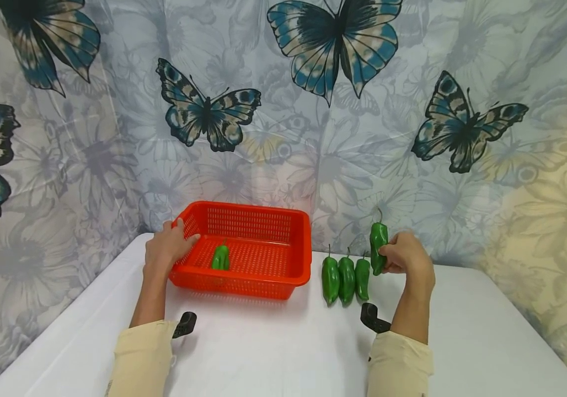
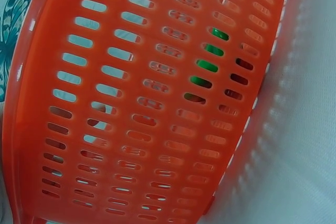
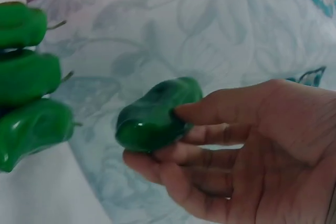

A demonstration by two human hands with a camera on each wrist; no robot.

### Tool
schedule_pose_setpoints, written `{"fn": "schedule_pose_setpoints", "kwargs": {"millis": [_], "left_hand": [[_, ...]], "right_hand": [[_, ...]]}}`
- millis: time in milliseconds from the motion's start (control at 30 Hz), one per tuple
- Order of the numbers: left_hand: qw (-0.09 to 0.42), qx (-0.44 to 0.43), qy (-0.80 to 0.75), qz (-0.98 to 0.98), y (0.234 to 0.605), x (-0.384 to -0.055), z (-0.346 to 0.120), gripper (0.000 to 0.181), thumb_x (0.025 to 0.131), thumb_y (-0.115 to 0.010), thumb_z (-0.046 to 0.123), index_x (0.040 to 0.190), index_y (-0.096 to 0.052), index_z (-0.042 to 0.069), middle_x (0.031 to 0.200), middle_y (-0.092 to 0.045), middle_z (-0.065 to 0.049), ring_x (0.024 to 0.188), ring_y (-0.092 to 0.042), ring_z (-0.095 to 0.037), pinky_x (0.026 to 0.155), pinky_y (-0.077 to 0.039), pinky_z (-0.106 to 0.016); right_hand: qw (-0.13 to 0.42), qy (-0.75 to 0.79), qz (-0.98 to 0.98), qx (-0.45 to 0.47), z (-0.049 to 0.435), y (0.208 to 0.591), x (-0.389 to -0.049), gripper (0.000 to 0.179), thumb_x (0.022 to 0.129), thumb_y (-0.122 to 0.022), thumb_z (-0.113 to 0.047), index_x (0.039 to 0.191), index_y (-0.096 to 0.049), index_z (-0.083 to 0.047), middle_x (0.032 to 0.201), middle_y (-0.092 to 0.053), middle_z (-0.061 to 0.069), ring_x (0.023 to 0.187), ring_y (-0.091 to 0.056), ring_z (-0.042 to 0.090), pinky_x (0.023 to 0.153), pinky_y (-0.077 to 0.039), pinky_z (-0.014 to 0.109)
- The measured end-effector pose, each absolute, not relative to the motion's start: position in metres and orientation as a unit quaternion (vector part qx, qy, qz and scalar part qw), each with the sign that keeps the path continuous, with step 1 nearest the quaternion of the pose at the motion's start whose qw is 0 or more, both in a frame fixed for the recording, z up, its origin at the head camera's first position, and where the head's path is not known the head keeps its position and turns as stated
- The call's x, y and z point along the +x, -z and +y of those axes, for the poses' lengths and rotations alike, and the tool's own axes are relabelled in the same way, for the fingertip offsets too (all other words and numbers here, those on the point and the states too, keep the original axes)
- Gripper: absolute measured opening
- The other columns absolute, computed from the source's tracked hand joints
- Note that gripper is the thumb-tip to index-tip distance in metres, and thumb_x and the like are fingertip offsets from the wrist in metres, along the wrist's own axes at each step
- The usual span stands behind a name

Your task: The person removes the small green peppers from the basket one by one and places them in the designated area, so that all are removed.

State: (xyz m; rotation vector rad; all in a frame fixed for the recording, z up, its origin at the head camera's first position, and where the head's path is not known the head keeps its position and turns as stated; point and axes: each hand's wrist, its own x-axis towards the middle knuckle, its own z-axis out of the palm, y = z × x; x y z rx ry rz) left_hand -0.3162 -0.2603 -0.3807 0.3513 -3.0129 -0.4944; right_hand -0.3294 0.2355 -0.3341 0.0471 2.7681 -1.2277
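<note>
Pinched between the thumb and fingers of my right hand is a green pepper, held stem up in the head view. The right wrist view shows this pepper between the thumb and fingertips. Three more green peppers, the middle one among them, lie side by side to its left, stems toward the wall. My left hand grips the left rim of a red plastic basket. Inside the basket lies a green pepper, partly hidden by the front wall. Through the basket's slots, green shows in the left wrist view.
A white-covered table bears everything. Behind it hangs a cloth printed with butterflies and flowers, close to the basket's back side. A black device sits at the right wrist, another black device at the left.
</note>
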Motion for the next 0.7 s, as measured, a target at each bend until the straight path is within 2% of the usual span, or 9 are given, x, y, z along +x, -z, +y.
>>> {"fn": "schedule_pose_setpoints", "kwargs": {"millis": [100,367,567,700], "left_hand": [[0.033,0.114,0.158,-0.980,0.379,-0.316,-0.260,0.082,0.104,-0.053,0.043,0.162,-0.022,-0.006,0.151,-0.036,-0.041,0.123,-0.057,-0.060,0.103,-0.050,-0.072],[0.030,0.108,0.159,-0.981,0.382,-0.319,-0.257,0.083,0.104,-0.053,0.043,0.162,-0.021,-0.006,0.153,-0.036,-0.041,0.123,-0.058,-0.059,0.102,-0.052,-0.070],[0.032,0.108,0.158,-0.981,0.381,-0.317,-0.257,0.083,0.104,-0.054,0.043,0.162,-0.022,-0.006,0.152,-0.037,-0.040,0.122,-0.057,-0.059,0.102,-0.051,-0.071],[0.033,0.112,0.157,-0.981,0.379,-0.315,-0.260,0.083,0.104,-0.055,0.043,0.162,-0.022,-0.007,0.151,-0.037,-0.041,0.123,-0.057,-0.059,0.102,-0.051,-0.071]], "right_hand": [[0.085,0.421,0.902,0.049,0.240,0.342,-0.331,0.015,0.089,-0.055,-0.001,0.089,-0.063,0.012,0.058,-0.067,0.007,0.054,-0.073,0.016,0.058,-0.063,0.028],[0.155,0.370,0.911,0.090,0.258,0.369,-0.332,0.027,0.091,-0.056,-0.007,0.107,-0.058,0.014,0.073,-0.075,0.018,0.059,-0.075,0.018,0.058,-0.061,0.025],[0.198,0.370,0.903,0.094,0.262,0.381,-0.335,0.048,0.093,-0.056,-0.010,0.130,-0.043,0.018,0.086,-0.075,0.024,0.066,-0.078,0.020,0.062,-0.062,0.024],[0.207,0.389,0.892,0.103,0.261,0.382,-0.337,0.052,0.095,-0.056,-0.011,0.134,-0.036,0.016,0.088,-0.075,0.023,0.066,-0.078,0.019,0.063,-0.061,0.022]]}}
